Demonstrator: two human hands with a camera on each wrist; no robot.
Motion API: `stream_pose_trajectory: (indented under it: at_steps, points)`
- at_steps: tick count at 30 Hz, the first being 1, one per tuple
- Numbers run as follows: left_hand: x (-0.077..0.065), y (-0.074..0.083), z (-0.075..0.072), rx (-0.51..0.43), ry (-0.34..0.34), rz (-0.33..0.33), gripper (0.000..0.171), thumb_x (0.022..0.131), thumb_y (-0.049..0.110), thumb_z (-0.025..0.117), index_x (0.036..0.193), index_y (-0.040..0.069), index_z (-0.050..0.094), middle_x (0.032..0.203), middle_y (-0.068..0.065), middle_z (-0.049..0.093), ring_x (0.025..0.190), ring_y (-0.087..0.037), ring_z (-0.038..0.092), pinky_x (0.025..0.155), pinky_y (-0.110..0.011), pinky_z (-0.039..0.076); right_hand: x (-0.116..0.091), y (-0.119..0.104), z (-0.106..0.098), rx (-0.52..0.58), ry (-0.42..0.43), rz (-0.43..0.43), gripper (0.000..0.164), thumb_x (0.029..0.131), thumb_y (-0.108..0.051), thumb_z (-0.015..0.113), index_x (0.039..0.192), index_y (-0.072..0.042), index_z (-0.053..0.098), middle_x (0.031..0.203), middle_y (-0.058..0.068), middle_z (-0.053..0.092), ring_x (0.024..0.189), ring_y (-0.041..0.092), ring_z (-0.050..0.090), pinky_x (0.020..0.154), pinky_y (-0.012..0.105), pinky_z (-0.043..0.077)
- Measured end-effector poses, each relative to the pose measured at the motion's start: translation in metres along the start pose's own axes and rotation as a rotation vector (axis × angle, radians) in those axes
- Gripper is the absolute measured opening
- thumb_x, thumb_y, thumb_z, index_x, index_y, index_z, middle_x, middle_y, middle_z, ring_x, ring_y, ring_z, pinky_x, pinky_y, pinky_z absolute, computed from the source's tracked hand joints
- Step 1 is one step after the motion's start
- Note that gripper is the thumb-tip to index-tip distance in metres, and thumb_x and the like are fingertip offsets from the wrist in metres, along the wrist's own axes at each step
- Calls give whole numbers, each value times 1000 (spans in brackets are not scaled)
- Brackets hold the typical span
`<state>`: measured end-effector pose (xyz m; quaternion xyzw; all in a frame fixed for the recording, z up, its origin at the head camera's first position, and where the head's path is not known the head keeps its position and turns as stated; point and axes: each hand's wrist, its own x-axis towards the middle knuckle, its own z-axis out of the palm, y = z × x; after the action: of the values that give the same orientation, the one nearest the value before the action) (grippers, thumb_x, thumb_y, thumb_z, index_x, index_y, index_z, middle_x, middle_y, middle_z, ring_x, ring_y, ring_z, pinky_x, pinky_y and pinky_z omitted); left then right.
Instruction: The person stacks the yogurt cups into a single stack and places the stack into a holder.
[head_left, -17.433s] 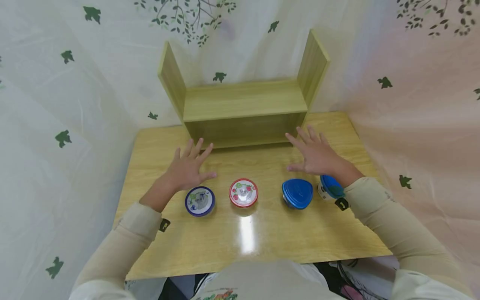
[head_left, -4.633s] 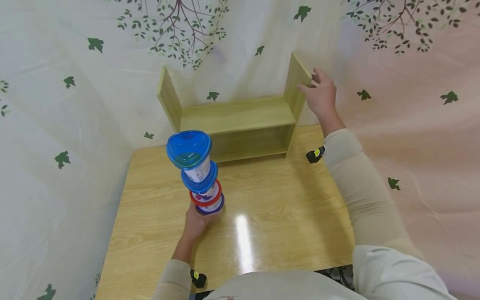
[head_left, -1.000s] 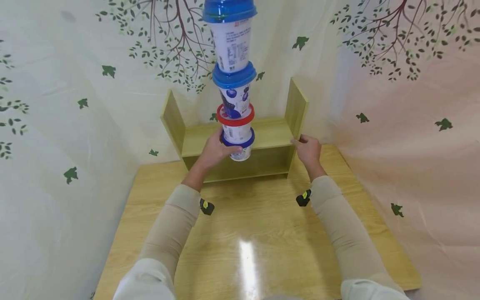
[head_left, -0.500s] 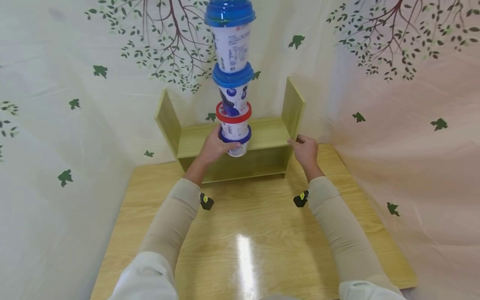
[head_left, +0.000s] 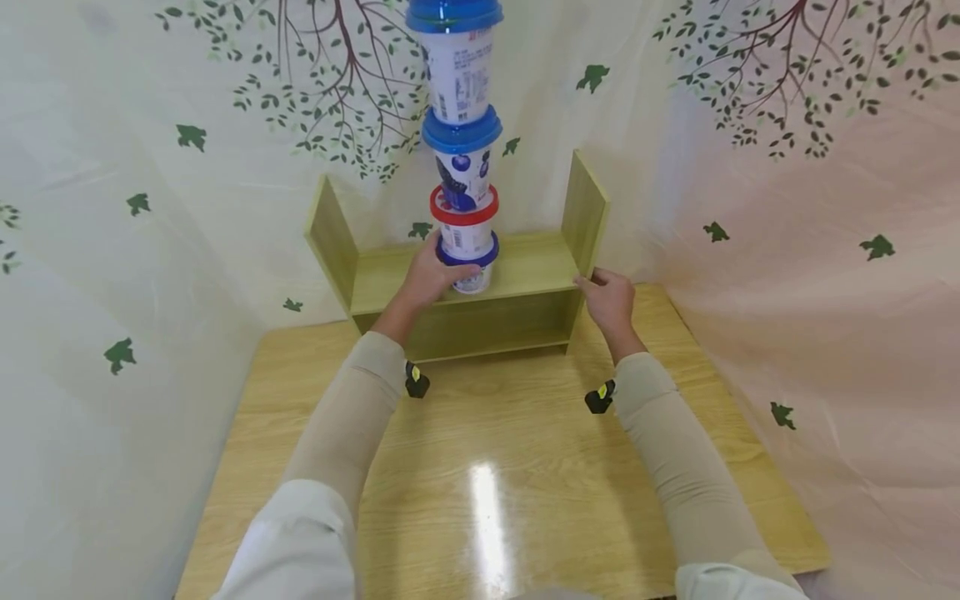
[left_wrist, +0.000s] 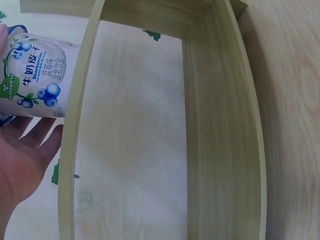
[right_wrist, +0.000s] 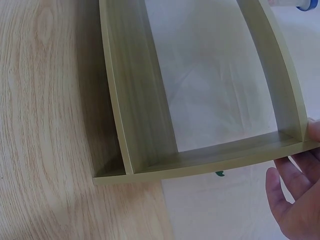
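Note:
My left hand grips the lowest yogurt cup of an upright stack. That cup has a dark blue lid, and blueberries show on its side in the left wrist view. On it stand a red-lidded cup, a blue-lidded cup with berry pictures and a second blue-lidded cup, whose top is cut off. The stack is at the upper board of the wooden shelf; whether its base touches the board I cannot tell. My right hand pinches the shelf's right side panel, near the upper board.
The shelf has two upright side panels and a lower compartment. It stands at the back of the wooden table, against a leaf-patterned cloth wall. Small black cameras hang at both wrists.
Earlier the cups stood apart on the table, then were stacked and raised by my left hand. In the last second the stack has moved forward over the upper board. My right hand stays put.

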<state>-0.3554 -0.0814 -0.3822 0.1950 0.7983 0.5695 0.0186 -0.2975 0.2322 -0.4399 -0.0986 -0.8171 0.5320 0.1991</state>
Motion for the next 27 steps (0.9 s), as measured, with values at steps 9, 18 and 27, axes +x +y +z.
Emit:
stream_pose_trajectory:
  at_steps: [9, 18, 27]
  points:
    - [23, -3, -1, 8, 26, -43, 102, 77, 41, 88, 156, 15, 29, 147, -7, 50, 132, -25, 50, 112, -44, 39, 2, 2, 0, -10, 15, 26, 34, 92, -24, 76, 118, -2, 74, 109, 18, 74, 104, 32, 69, 90, 45, 55]
    - [30, -3, 1, 15, 54, -96, 106, 77, 45, 87, 158, 18, 25, 151, -6, 46, 136, -24, 46, 114, -44, 35, 0, -1, 0, 4, 10, 31, 35, 92, -23, 76, 119, -2, 73, 110, 19, 73, 103, 33, 69, 88, 46, 56]
    - [33, -5, 6, -52, 72, -79, 104, 80, 35, 87, 159, 18, 23, 152, -7, 44, 137, -25, 45, 115, -44, 34, 0, 2, 0, -14, 20, 23, 36, 92, -25, 76, 120, -4, 73, 112, 18, 73, 104, 32, 69, 89, 46, 56]
